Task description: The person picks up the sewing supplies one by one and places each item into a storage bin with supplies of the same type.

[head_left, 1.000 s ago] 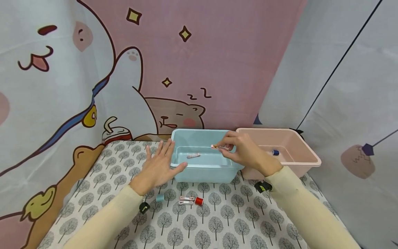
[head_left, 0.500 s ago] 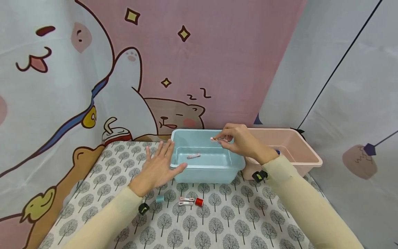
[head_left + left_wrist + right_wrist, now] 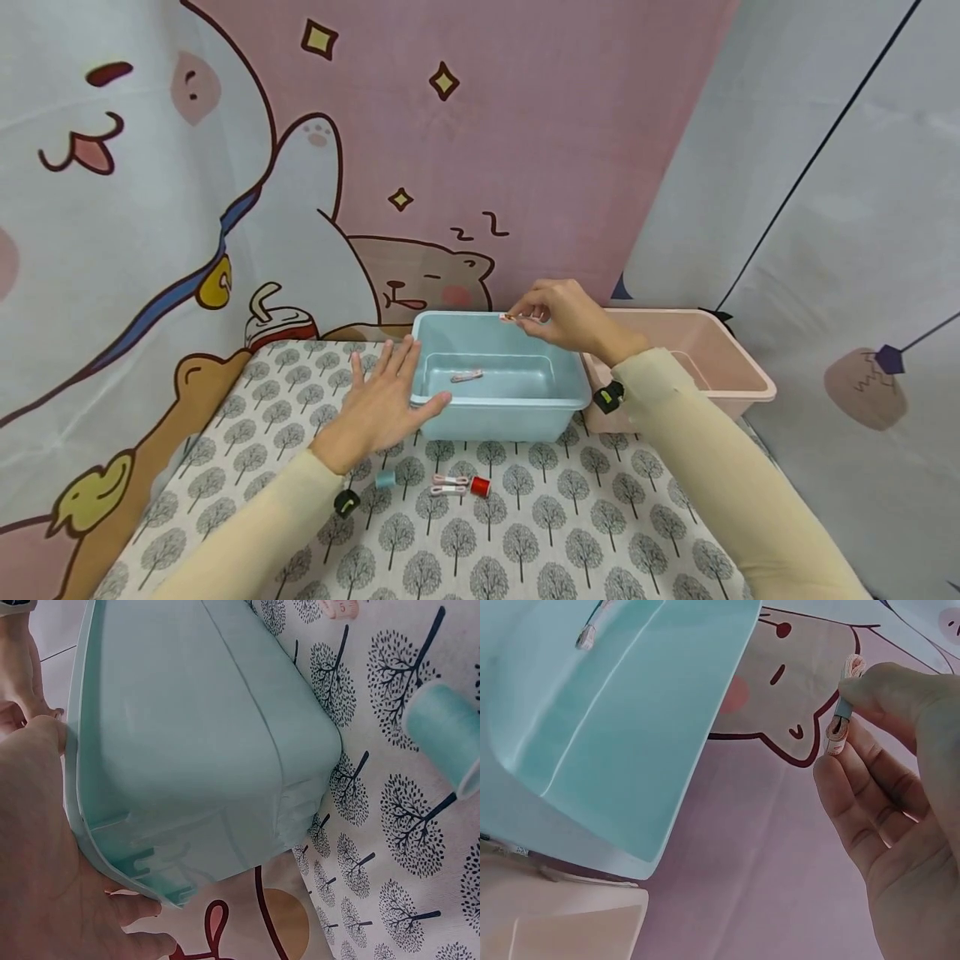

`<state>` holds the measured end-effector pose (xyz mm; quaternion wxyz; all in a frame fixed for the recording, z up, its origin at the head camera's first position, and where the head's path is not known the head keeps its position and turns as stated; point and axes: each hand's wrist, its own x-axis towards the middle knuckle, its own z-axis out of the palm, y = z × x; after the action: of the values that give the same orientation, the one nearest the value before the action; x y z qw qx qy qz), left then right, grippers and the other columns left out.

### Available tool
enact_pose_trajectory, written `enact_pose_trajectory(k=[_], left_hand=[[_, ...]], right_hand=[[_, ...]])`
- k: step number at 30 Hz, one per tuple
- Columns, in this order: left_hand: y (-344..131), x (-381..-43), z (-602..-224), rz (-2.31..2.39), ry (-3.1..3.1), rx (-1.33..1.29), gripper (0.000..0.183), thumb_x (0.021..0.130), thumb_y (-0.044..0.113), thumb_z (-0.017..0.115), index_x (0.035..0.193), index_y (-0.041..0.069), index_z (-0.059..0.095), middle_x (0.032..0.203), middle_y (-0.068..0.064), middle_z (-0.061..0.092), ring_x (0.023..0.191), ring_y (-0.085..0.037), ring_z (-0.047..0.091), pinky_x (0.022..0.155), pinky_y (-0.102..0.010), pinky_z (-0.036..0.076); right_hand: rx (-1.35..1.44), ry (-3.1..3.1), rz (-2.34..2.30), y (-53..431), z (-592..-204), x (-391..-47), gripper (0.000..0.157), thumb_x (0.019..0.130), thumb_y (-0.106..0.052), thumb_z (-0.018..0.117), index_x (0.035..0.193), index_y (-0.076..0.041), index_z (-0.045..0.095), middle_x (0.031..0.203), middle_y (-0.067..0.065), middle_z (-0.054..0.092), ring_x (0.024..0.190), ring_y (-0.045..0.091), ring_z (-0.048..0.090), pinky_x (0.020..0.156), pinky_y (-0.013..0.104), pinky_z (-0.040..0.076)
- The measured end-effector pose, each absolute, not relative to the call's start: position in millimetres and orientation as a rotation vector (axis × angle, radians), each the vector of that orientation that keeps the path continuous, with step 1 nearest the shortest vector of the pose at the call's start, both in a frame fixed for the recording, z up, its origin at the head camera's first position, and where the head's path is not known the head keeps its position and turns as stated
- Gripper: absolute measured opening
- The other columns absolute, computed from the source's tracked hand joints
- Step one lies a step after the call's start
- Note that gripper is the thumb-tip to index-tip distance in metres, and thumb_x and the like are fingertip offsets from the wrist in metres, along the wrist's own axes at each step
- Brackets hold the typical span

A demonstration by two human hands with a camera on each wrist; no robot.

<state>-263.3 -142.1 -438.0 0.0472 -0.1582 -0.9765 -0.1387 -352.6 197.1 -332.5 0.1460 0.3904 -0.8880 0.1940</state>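
Observation:
My right hand pinches a small folded measuring tape between thumb and fingers, above the back rim of the light blue bin. Another folded measuring tape lies on that bin's floor. My left hand rests at the bin's left rim with its fingers spread and straight. In front of the bin, two folded measuring tapes lie beside a red thread spool. A teal thread spool lies to their left.
A pink bin stands right against the blue one, partly covered by my right forearm. Both bins stand on a tree-print tablecloth. Behind them hangs a cartoon-print curtain.
My right hand has risen and moved left and back with the measuring tape, over the blue bin. The dark blue spool in the pink bin is now hidden. My left hand stays put.

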Motion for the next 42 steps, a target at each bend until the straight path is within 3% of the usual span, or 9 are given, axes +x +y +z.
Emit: enact_pose_trajectory(k=[12,27,39,42], left_hand=[[-142.2,-263.9,-440.8,-0.425,-2.978,-0.484,0.119,0.107,0.096,0.035,0.188,0.012,0.011,0.198,-0.007,0.003,0.184,-0.042,0.005,0.139,-0.086,-0.009],[-142.5,-264.4,-440.6,-0.429,-2.973,-0.483,0.119,0.107,0.096,0.034,0.188,0.013,0.01,0.198,-0.007,0.003,0.185,-0.042,0.005,0.139,-0.086,-0.009],[-143.1,-263.7,-439.6,-0.414,-2.982,-0.487,0.12,0.106,0.097,0.033,0.188,0.013,0.009,0.198,-0.006,0.002,0.185,-0.041,0.004,0.14,-0.085,-0.01],[-143.4,-263.6,-439.7,-0.417,-2.981,-0.486,0.12,0.107,0.097,0.033,0.188,0.012,0.01,0.198,-0.006,0.002,0.185,-0.041,0.004,0.14,-0.085,-0.01]], right_hand=[[1.084,-2.642,0.532,191.4,-332.0,-372.5,0.015,0.104,-0.009,0.085,0.116,-0.013,0.093,0.103,0.006,0.083,0.093,0.022,0.077,0.084,0.04,0.069],[1.05,-2.654,0.523,182.3,-338.2,-395.7,0.014,0.103,-0.007,0.083,0.111,-0.011,0.094,0.102,0.007,0.086,0.089,0.022,0.076,0.08,0.037,0.065],[0.976,-2.746,0.526,176.2,-342.6,-408.0,0.017,0.102,-0.005,0.08,0.111,-0.009,0.094,0.108,0.008,0.089,0.093,0.023,0.077,0.085,0.041,0.067],[0.949,-2.795,0.51,174.8,-343.7,-408.4,0.018,0.103,-0.008,0.083,0.118,-0.01,0.093,0.113,0.01,0.089,0.1,0.027,0.08,0.091,0.046,0.069]])
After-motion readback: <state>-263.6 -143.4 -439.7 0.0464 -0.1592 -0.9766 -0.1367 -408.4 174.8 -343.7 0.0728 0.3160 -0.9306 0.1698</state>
